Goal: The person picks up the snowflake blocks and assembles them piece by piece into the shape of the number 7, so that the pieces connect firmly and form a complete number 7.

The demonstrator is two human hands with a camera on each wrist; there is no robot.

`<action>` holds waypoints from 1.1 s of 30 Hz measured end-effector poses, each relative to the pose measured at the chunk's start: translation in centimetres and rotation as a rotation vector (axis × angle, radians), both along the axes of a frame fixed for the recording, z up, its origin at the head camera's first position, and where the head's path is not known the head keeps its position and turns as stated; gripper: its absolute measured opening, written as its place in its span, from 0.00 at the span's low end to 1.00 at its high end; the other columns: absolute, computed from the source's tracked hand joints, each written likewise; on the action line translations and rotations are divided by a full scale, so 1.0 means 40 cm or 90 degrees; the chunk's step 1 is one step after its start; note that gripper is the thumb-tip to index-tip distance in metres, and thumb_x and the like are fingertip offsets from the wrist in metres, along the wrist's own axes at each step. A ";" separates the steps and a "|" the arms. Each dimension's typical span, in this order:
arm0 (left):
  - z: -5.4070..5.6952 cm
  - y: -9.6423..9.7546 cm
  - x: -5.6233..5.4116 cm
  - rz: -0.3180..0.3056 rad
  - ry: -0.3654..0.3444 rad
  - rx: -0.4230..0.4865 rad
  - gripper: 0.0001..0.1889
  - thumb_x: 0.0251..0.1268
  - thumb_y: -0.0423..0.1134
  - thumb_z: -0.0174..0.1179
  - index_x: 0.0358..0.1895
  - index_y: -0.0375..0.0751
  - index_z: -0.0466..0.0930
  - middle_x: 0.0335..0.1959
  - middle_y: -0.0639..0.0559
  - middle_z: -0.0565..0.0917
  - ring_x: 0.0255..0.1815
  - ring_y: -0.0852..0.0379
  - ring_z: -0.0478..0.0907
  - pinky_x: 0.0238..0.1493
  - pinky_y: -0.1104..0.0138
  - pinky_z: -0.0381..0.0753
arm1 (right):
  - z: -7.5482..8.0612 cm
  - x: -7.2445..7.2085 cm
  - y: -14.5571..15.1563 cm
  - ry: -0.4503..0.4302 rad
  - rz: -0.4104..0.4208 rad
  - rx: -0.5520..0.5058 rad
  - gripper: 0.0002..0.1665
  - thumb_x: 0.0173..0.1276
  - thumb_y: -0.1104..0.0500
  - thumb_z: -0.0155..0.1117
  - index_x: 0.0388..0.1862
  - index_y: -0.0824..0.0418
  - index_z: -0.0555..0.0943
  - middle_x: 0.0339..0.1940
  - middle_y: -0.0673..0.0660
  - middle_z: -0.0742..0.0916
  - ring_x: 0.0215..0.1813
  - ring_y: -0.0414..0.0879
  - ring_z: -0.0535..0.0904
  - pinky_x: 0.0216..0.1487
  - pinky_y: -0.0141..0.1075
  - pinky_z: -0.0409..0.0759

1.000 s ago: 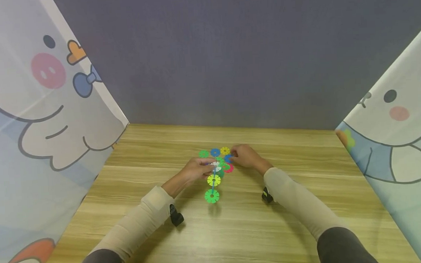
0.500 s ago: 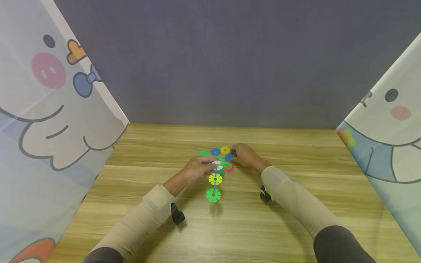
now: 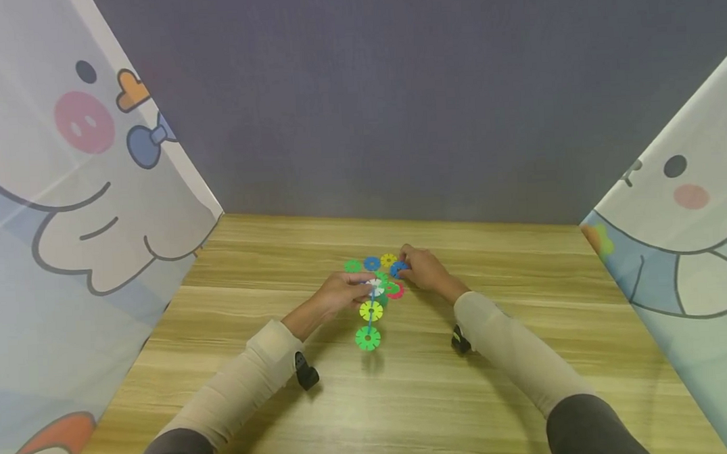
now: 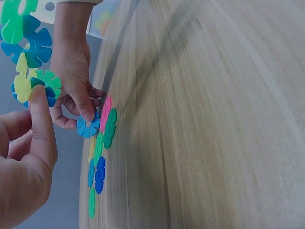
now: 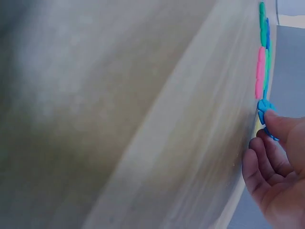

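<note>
The left hand [image 3: 336, 294] pinches the joined snowflake discs [image 3: 371, 311] above the counter [image 3: 407, 387]; the right hand [image 3: 425, 269] pinches a blue snowflake disc [image 4: 88, 127], right of the loose discs [image 4: 98, 149]. Uneven squeezing could pop a shallow slot apart.

In the head view, the near edge of my desk [image 3: 408, 408] is cut off, and the loose discs [image 3: 368, 263] towards its far edge are too small to count their slots. My left hand [image 3: 342, 291] covers part of the white disc [image 3: 378, 288]. The left wrist view crops the joined discs [image 4: 38, 42]; the right crops my right hand [image 5: 283, 167], whose thumb hides some of the blue disc [image 5: 262, 107], and blurs the desk.
</note>
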State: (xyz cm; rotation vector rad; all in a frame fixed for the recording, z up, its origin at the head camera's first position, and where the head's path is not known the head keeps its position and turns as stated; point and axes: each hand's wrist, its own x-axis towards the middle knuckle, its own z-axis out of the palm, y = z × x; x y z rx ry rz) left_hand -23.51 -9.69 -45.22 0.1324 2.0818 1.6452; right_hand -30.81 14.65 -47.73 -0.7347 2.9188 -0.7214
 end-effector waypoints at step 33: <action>0.000 -0.003 -0.004 -0.008 0.001 0.007 0.21 0.76 0.37 0.59 0.69 0.41 0.76 0.37 0.54 0.80 0.38 0.59 0.77 0.46 0.69 0.85 | 0.056 0.077 0.047 -0.139 0.039 -0.181 0.17 0.78 0.55 0.60 0.59 0.64 0.77 0.21 0.51 0.82 0.19 0.41 0.71 0.22 0.31 0.71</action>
